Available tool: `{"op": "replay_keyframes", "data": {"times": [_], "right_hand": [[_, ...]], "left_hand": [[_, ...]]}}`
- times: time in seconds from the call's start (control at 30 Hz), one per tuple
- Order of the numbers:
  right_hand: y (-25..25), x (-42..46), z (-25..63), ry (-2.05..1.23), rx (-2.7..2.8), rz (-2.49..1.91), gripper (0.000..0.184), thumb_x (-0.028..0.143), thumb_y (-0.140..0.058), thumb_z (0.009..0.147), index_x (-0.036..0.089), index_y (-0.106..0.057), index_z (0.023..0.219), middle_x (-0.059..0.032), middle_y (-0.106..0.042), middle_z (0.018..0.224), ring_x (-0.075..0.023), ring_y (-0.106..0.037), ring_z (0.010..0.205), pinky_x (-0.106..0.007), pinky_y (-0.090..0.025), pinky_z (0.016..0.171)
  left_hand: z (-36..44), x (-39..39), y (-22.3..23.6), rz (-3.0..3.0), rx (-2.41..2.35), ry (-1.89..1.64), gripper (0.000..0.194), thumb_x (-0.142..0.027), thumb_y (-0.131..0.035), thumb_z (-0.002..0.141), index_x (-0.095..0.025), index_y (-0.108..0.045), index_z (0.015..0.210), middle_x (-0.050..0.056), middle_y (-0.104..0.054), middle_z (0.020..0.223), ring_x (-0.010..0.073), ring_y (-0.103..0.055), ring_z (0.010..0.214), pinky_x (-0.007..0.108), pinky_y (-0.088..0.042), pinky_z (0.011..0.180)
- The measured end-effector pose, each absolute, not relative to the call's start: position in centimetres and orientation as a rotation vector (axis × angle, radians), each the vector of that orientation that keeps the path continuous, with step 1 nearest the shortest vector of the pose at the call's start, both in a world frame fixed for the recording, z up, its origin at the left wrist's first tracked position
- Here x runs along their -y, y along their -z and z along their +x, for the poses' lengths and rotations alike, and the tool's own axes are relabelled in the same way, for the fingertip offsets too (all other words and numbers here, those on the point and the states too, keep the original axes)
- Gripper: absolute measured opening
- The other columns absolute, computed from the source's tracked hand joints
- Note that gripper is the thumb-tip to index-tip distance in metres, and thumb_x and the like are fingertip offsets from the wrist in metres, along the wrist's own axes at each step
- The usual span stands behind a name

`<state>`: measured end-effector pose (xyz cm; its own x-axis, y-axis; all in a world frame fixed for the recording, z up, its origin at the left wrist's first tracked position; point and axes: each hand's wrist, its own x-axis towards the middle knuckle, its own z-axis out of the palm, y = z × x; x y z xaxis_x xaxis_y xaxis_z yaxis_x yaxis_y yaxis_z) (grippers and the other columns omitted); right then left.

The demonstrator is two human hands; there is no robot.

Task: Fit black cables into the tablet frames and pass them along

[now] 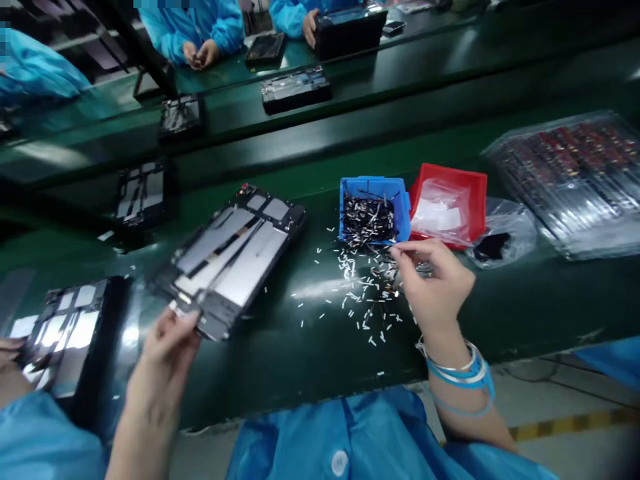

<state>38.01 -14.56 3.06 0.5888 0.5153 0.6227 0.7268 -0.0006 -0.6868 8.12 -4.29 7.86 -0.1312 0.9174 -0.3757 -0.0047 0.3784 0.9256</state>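
Observation:
My left hand grips the near corner of an opened tablet, its silver battery cells and black frame facing up. The tablet lies slanted, and whether it rests on the bench or is lifted I cannot tell. My right hand is closed in a pinch, thumb against forefinger, at the near right corner of a blue bin. What the fingertips hold, if anything, is too small to make out. Small black parts fill the bin. Many tiny white strips are scattered in front of it.
A red bin with plastic bags stands beside the blue one. Stacked clear trays of circuit boards lie at right. Another opened tablet is at left by a co-worker's hand. Across the green bench, more tablets and co-workers in blue sleeves.

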Motion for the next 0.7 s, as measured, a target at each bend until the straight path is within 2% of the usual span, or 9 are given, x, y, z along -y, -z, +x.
{"op": "replay_keyframes", "data": {"times": [0.1,0.2,0.3,0.37,0.43,0.5,0.6,0.63,0.7], "right_hand": [[-2.6,14.4,37.7,0.070,0.913,-1.616,0.003,0.020,-0.071,0.075,0.023,-0.069,0.076,0.0005,-0.070,0.073,-0.0153,-0.063,0.066,-0.030,-0.050,0.060],[-3.0,14.3,35.9,-0.148,0.879,-1.579,0.007,0.021,-0.075,0.070,0.023,-0.069,0.071,0.0003,-0.070,0.072,-0.0170,-0.066,0.071,-0.030,-0.051,0.061],[-3.9,14.3,32.6,-0.410,0.908,-1.586,0.008,0.020,-0.076,0.067,0.023,-0.069,0.070,0.0009,-0.070,0.071,-0.0143,-0.065,0.067,-0.027,-0.050,0.059],[-4.2,13.9,30.0,-0.637,0.914,-1.551,0.012,0.020,-0.077,0.064,0.022,-0.068,0.073,0.0013,-0.069,0.070,-0.0125,-0.063,0.063,-0.025,-0.049,0.055],[-4.1,13.3,27.8,-0.857,0.903,-1.518,0.021,0.021,-0.077,0.062,0.021,-0.068,0.082,0.0023,-0.067,0.067,-0.0111,-0.061,0.059,-0.024,-0.046,0.051],[-3.7,12.4,26.2,-1.017,0.895,-1.513,0.028,0.022,-0.076,0.062,0.020,-0.067,0.088,0.0031,-0.065,0.064,-0.0103,-0.059,0.057,-0.024,-0.044,0.050],[-3.0,11.1,24.9,-1.115,0.929,-1.534,0.026,0.024,-0.074,0.063,0.019,-0.065,0.087,0.0025,-0.065,0.065,-0.0107,-0.059,0.059,-0.025,-0.044,0.053],[-2.8,10.7,24.7,-1.120,0.952,-1.551,0.026,0.024,-0.073,0.063,0.019,-0.065,0.087,0.0025,-0.064,0.065,-0.0110,-0.059,0.060,-0.026,-0.044,0.055],[-2.4,10.0,24.5,-1.105,0.999,-1.600,0.024,0.023,-0.071,0.065,0.019,-0.065,0.088,0.0027,-0.063,0.064,-0.0115,-0.059,0.061,-0.028,-0.044,0.057]], "left_hand": [[6.8,10.7,-5.4,0.748,-1.408,-1.028,0.031,-0.021,-0.085,0.052,-0.019,-0.058,0.067,-0.002,-0.067,0.071,0.0164,-0.067,0.074,0.021,-0.055,0.069],[7.4,15.4,-2.5,0.609,-1.285,-0.986,0.038,-0.027,-0.088,0.055,-0.019,-0.061,0.080,0.000,-0.071,0.086,0.0158,-0.068,0.085,0.022,-0.053,0.079],[7.5,17.9,-0.5,0.522,-1.028,-0.726,0.035,-0.033,-0.085,0.064,-0.017,-0.061,0.083,0.007,-0.072,0.100,0.0217,-0.068,0.094,0.028,-0.055,0.076],[6.7,18.4,-0.1,0.520,-0.811,-0.478,0.033,-0.036,-0.079,0.072,-0.016,-0.064,0.093,0.012,-0.069,0.113,0.0267,-0.065,0.106,0.033,-0.055,0.079],[5.4,17.8,-0.5,0.611,-0.612,-0.207,0.038,-0.036,-0.072,0.080,-0.018,-0.064,0.112,0.014,-0.066,0.121,0.0269,-0.063,0.113,0.036,-0.054,0.085],[4.2,16.5,-1.5,0.847,-0.481,-0.012,0.039,-0.033,-0.068,0.083,-0.020,-0.063,0.119,0.012,-0.069,0.115,0.0243,-0.067,0.105,0.035,-0.054,0.085],[2.9,13.6,-2.7,1.308,-0.493,-0.211,0.019,-0.026,-0.059,0.089,-0.018,-0.069,0.103,0.007,-0.074,0.092,0.0173,-0.070,0.084,0.029,-0.054,0.075],[2.7,12.6,-2.8,1.448,-0.549,-0.374,0.017,-0.023,-0.056,0.091,-0.018,-0.069,0.100,0.006,-0.074,0.089,0.0161,-0.069,0.081,0.028,-0.054,0.073],[2.7,10.8,-2.4,1.726,-0.693,-0.669,0.017,-0.019,-0.051,0.092,-0.016,-0.066,0.100,0.007,-0.072,0.095,0.0168,-0.067,0.088,0.030,-0.053,0.077]]}}
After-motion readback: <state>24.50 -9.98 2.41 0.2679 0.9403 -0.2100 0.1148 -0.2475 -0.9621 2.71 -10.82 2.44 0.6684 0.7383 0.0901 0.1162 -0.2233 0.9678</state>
